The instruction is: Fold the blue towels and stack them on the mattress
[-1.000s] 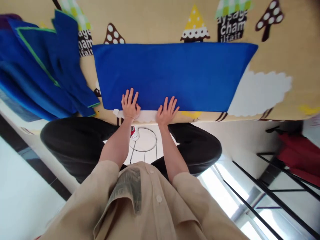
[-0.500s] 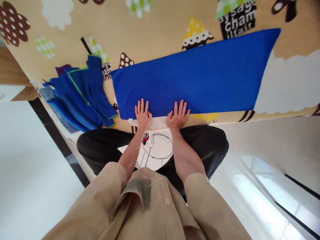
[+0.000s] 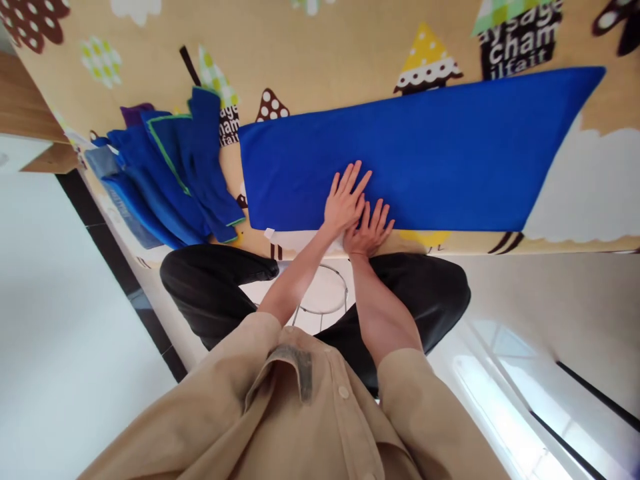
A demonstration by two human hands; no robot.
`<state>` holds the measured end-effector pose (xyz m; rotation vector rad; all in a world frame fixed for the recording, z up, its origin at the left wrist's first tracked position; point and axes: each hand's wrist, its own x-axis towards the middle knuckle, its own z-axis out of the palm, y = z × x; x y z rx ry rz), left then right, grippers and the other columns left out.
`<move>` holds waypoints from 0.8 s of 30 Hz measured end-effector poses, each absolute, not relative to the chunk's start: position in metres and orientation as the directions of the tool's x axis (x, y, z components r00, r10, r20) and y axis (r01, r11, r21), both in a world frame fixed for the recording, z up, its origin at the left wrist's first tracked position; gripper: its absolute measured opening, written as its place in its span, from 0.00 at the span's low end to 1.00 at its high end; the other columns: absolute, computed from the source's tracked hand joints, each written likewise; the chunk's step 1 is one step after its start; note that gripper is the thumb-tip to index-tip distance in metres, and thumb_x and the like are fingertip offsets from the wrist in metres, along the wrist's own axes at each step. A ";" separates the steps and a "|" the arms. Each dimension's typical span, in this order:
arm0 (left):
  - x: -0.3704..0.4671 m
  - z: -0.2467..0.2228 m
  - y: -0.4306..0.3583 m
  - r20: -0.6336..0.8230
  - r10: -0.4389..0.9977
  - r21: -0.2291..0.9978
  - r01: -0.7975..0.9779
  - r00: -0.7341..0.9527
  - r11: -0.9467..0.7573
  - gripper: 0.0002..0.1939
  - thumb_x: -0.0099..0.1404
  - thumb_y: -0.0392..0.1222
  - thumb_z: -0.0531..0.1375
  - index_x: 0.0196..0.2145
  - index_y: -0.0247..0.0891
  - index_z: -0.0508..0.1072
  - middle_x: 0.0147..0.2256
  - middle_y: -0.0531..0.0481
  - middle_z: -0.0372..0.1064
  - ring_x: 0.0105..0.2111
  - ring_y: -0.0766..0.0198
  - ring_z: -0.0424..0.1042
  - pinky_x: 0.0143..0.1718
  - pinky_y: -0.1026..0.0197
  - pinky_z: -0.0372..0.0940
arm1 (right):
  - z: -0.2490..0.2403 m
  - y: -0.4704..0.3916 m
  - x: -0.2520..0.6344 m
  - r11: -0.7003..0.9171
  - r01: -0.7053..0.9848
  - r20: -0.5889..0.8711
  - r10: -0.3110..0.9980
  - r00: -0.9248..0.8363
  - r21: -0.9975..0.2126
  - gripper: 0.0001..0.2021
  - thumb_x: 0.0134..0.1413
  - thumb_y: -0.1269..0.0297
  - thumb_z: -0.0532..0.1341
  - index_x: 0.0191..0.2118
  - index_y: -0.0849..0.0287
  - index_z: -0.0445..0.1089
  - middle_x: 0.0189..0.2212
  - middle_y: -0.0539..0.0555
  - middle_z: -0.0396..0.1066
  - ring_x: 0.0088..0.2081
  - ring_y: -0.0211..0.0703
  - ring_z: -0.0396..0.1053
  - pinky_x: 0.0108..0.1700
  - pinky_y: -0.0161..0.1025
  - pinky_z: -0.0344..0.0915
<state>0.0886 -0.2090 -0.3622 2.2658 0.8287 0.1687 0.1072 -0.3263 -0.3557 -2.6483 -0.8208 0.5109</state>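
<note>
A long blue towel (image 3: 430, 147) lies spread flat on a patterned tablecloth (image 3: 310, 60), its near edge close to the table's edge. My left hand (image 3: 344, 201) rests flat on the towel with its fingers stretched out, left of the towel's middle. Just to its right, my right hand (image 3: 369, 230) lies palm down on the near edge, fingers spread. The left hand's fingers slightly overlap the right thumb's side. A small white tag (image 3: 269, 233) sticks out at the towel's near left corner.
To the left is a heap of crumpled blue cloths (image 3: 165, 173), one edged in green, with a greyish cloth (image 3: 133, 217) beneath. My knees are under the table's near edge. A round metal stool frame (image 3: 323, 310) shows between my legs.
My left hand has slid right and farther onto the towel, coming up against my right hand. The right hand stays at the near edge. The view has shifted a little.
</note>
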 end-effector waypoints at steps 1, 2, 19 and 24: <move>0.073 -0.364 -0.198 -0.123 0.615 0.637 0.538 0.779 -0.553 0.31 0.81 0.45 0.43 0.78 0.43 0.52 0.79 0.52 0.29 0.78 0.62 0.23 0.78 0.44 0.21 | -0.353 -0.327 0.107 -0.780 0.480 -0.247 0.597 0.763 -0.402 0.33 0.68 0.60 0.47 0.74 0.59 0.62 0.75 0.64 0.55 0.78 0.61 0.46 0.75 0.75 0.41; 0.055 -0.365 -0.187 -0.137 0.623 0.606 0.563 0.770 -0.562 0.31 0.81 0.46 0.43 0.77 0.42 0.54 0.79 0.50 0.32 0.78 0.61 0.25 0.78 0.44 0.21 | -0.351 -0.327 0.106 -0.780 0.480 -0.252 0.598 0.761 -0.401 0.33 0.67 0.61 0.48 0.74 0.59 0.63 0.75 0.64 0.54 0.78 0.61 0.46 0.75 0.75 0.41; -0.079 -0.327 -0.133 -0.197 0.786 0.307 0.798 0.586 -0.518 0.32 0.81 0.47 0.43 0.76 0.33 0.55 0.78 0.38 0.36 0.79 0.53 0.26 0.77 0.37 0.27 | -0.367 -0.329 0.103 -0.756 0.561 -0.144 0.630 0.763 -0.336 0.32 0.65 0.62 0.50 0.72 0.60 0.65 0.74 0.66 0.57 0.76 0.58 0.50 0.74 0.69 0.47; 0.050 -0.331 -0.192 -0.131 0.202 0.411 0.238 0.971 -0.880 0.30 0.81 0.45 0.43 0.75 0.38 0.58 0.78 0.45 0.39 0.78 0.59 0.23 0.78 0.45 0.30 | -0.378 -0.332 0.101 -0.751 0.552 -0.099 0.620 0.779 -0.363 0.31 0.65 0.60 0.50 0.70 0.64 0.67 0.71 0.70 0.62 0.75 0.61 0.53 0.73 0.71 0.48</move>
